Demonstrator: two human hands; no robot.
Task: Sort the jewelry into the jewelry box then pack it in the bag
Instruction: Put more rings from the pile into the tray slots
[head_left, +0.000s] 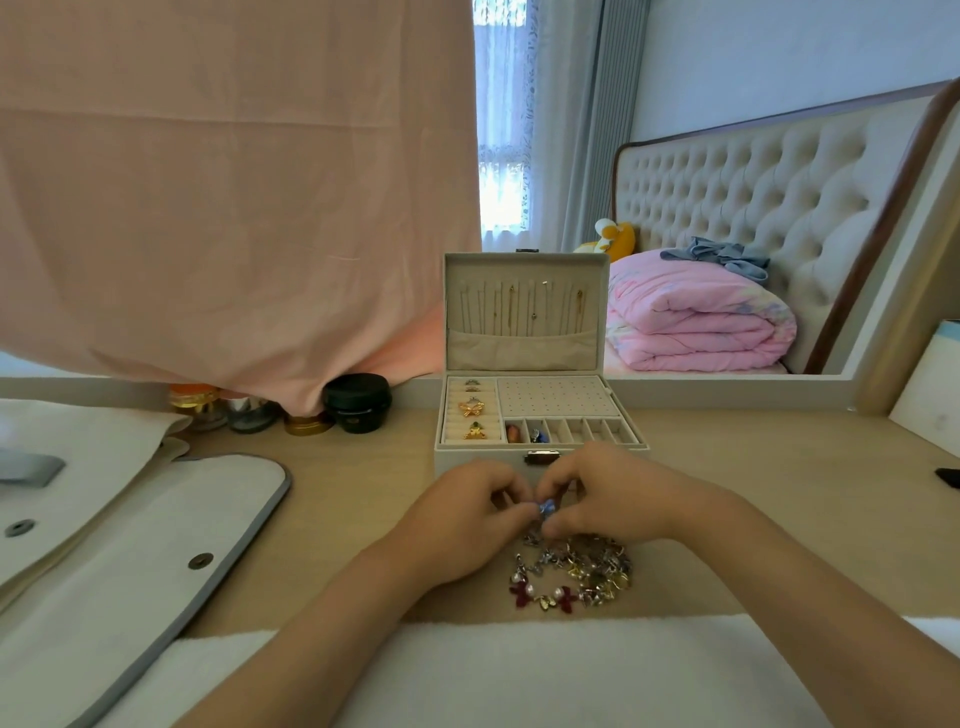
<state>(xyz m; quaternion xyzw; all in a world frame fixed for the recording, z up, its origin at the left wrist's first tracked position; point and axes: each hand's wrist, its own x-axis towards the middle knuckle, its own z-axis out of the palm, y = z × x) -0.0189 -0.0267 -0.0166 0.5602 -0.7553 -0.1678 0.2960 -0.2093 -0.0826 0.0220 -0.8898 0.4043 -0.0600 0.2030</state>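
Just before the box (522, 345), above the counter (779, 519), the left hand (467, 512) and right hand (597, 493) meet over a small blue piece (545, 508). Each grip is pinching it between thumb and fingertips, with the other fingers curled in. It is blurred and mostly covered, so it may be an earring or a charm; I cannot tell which. The pile (576, 571) of loose jewelry lies on the counter just beneath and to the right of the hands, a tangle of silver, gold, pearl and dark red bits. The box stands open with its lid upright. Chains hang in the lid, rings sit in the left rolls, and a red piece and a blue one lie in the first two slots of the front row. The other slots look bare. The bag (130, 545) lies flat at the left, flap open, well apart from the box. By my judgement the sorting is partly done and the packing is not begun. The blue piece should be very light, hard and smooth, and it could easily slip or snag on its neighbours. A fingertip pinch on its body suits it better than a pull on any thin hook or post, which could bend. Pieces in the pile likely want lifting one at a time, teased free gently.
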